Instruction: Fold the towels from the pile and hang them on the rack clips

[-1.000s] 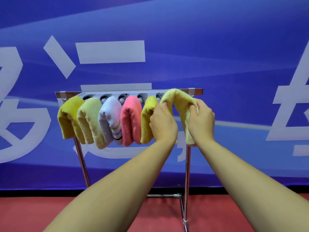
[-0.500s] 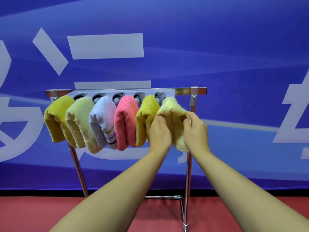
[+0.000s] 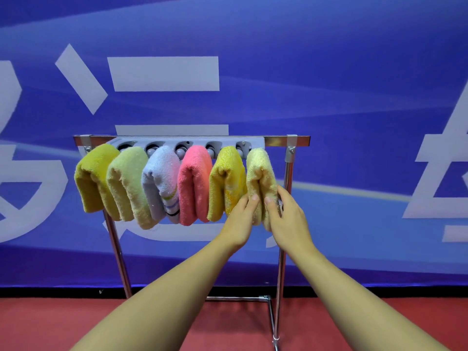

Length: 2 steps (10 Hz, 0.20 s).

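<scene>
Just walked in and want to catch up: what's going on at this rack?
A person is hanging folded towels on the rack. Six hang in a row: mustard, green, lilac, pink, yellow and, at the right end, a pale towel. The left hand and right hand touch its lower part, one on each side. No pile is in view.

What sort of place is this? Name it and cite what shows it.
Probably a staged demo or recording area, not a home: a printed blue banner as backdrop, red floor, and a freestanding metal rack holding folded towels.
</scene>
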Tool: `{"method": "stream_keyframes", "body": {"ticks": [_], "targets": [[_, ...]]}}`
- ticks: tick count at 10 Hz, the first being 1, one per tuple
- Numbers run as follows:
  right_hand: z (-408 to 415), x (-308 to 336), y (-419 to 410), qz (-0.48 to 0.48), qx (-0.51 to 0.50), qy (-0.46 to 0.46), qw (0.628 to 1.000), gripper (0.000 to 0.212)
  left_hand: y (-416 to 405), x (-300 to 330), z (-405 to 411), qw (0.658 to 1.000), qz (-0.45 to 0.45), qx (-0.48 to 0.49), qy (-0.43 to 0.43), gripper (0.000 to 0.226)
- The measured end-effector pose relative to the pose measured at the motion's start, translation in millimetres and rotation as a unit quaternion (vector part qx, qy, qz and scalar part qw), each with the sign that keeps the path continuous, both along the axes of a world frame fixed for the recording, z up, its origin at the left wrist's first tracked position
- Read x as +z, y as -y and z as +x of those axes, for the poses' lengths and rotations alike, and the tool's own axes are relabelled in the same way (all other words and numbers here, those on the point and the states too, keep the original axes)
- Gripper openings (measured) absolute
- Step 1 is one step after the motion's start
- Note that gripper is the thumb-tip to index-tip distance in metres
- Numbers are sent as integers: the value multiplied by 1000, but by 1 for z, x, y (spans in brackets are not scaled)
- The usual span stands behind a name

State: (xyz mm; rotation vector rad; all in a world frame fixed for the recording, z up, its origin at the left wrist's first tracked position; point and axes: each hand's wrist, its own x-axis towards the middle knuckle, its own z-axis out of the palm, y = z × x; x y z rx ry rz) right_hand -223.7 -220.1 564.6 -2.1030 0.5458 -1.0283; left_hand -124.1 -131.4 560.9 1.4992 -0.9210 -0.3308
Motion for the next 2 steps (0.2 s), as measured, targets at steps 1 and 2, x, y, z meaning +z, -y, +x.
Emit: {"method": "stream_keyframes", "body": {"ticks": [1, 2], "targets": [[-9, 8, -11, -26, -22, 11, 999, 50, -20, 3, 0, 992, 55, 75, 88, 36], [-15, 22, -25, -59, -40, 6, 997, 52, -42, 13, -2, 971, 88, 161, 155, 35]]}}
